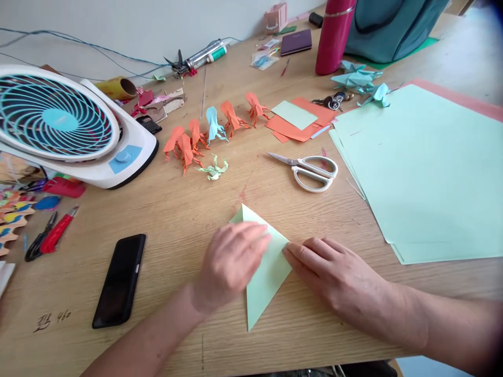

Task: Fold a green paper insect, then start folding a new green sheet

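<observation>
A pale green sheet of paper, folded into a pointed shape, lies on the wooden table in front of me. My right hand pinches its right corner, fingers close together and thumb hidden beneath them. Over the paper's upper left part is my left hand, its fingers smeared by motion; whether it presses on the paper or hovers just above cannot be made out. Scissors with white handles rest beyond the paper, blades pointing left.
Several folded orange paper figures stand farther back, near a small green one. A stack of large green sheets covers the right side. On the left are a black phone, a red cutter and a white fan.
</observation>
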`<state>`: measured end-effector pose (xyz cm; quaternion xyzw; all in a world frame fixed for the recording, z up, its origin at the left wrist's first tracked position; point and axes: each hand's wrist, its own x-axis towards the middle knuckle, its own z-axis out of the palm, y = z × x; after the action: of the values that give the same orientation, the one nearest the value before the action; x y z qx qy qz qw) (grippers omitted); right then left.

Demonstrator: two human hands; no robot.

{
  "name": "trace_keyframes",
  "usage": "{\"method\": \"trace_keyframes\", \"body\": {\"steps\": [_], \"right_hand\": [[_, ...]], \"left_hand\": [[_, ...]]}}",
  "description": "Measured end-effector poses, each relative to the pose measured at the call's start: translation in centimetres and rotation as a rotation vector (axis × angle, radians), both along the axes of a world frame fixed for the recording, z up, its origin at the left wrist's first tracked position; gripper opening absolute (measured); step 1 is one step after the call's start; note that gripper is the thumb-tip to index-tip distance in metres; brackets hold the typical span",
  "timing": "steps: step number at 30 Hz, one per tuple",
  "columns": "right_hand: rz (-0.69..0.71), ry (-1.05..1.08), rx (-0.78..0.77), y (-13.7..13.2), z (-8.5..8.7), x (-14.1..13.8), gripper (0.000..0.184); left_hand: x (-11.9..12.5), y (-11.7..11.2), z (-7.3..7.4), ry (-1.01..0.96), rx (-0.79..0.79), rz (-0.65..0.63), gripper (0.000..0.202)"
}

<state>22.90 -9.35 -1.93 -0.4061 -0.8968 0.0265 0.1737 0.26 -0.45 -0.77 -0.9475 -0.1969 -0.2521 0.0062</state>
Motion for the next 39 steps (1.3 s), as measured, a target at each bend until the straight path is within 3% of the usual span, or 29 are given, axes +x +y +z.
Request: {"method": "trace_keyframes", "body": {"steps": [2, 4, 10, 39], "right_hand": [[-0.008, 0.017, 0.022, -0.21, -0.01, 0.04, 0.031], [-0.019, 0.027, 0.045, -0.42, -0.09, 0.09, 0.03], [-0.014, 0.064, 0.013, -0.66, -0.36, 0.33, 0.031], [-0.008, 0.104, -0.051, -0.38, 0.1, 0.53, 0.038]], "left_hand": [[0.04, -1.08, -0.05, 0.064, 0.04, -0.124, 0.027], [0.09, -1.5, -0.26, 0.116, 0.005, -0.15, 0.028], [0.09, -1.09, -0.62, 0.162, -0.075, -0.12, 0.029], [0.3, -1.14, 0.13, 0.384, -0.006, -0.151, 0.044]]}}
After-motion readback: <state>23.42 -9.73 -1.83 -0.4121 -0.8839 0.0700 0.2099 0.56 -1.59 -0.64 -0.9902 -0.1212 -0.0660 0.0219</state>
